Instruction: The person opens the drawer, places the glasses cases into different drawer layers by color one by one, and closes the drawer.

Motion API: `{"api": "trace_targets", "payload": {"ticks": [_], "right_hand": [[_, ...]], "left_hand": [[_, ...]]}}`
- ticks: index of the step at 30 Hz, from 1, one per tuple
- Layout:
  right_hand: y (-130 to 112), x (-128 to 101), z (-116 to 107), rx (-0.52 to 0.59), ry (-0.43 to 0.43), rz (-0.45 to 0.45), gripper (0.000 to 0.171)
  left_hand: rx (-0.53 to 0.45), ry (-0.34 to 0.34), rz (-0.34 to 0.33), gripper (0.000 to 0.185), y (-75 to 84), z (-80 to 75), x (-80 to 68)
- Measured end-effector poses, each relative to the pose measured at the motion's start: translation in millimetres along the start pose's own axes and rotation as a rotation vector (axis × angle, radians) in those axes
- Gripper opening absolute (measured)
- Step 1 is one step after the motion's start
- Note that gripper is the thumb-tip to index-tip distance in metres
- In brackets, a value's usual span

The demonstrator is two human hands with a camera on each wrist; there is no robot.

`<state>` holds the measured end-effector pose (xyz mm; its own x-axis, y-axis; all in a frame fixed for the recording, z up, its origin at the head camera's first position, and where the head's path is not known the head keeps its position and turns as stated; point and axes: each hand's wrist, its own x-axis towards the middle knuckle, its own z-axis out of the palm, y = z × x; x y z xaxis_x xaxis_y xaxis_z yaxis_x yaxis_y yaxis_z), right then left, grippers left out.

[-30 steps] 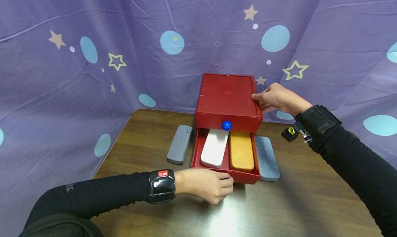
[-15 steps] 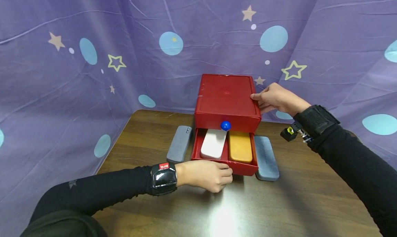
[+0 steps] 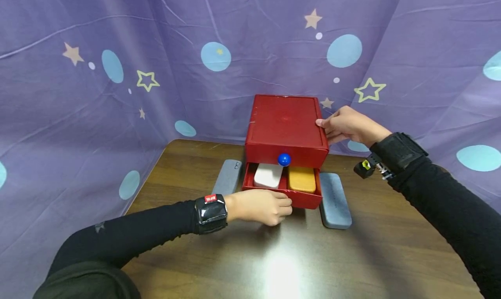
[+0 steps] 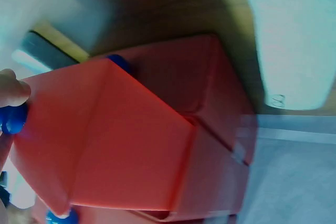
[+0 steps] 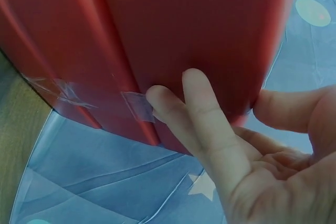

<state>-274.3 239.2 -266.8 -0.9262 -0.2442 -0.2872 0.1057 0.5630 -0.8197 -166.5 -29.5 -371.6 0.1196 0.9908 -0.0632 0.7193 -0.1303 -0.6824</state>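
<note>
The left hand (image 3: pixel 261 206) pinches one blue knob (image 4: pixel 14 118); its partly open drawer (image 3: pixel 307 200) holds one white block (image 3: pixel 268 176) and one yellow block (image 3: pixel 302 179). The right hand (image 3: pixel 350 125), fingers extended, touches the cabinet (image 3: pixel 287 120), flanked by two grey-blue blocks (image 3: pixel 335 201).

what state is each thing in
top drawer, shut
middle drawer, partly open
bottom drawer, looks shut
white case, lying in middle drawer
yellow case, lying beside it
grey case, flat on the table
blue case, flat on the table
left grip, holding middle drawer's blue knob
right grip, touching red box's side
</note>
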Motion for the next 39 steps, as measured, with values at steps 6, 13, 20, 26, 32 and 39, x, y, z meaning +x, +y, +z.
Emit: {"api": "trace_targets", "payload": {"ticks": [6,13,20,26,32,39], "right_hand": [[1,-3,2,0.009,0.009,0.0,0.053],[-2,-6,4,-0.012,0.028,0.013,0.05],[-5,-7,6,-0.012,0.021,0.0,0.048],[-7,-7,9,-0.041,0.019,-0.007,0.048],[-6,-7,9,-0.057,0.035,-0.007,0.048],[-6,-8,12,-0.058,0.066,-0.007,0.049]], "left_hand": [[0.004,-0.02,-0.025,0.027,-12.1,12.9,0.1],[0.008,-0.074,-0.043,0.022,-22.2,22.2,6.6],[-0.017,-0.064,-0.065,0.025,-27.7,27.4,7.2],[-0.005,-0.042,-0.08,0.027,-29.7,33.2,6.8],[-0.005,-0.021,-0.092,0.028,-31.4,34.7,6.5],[0.031,-0.02,-0.104,0.029,-32.8,38.2,6.4]]}}
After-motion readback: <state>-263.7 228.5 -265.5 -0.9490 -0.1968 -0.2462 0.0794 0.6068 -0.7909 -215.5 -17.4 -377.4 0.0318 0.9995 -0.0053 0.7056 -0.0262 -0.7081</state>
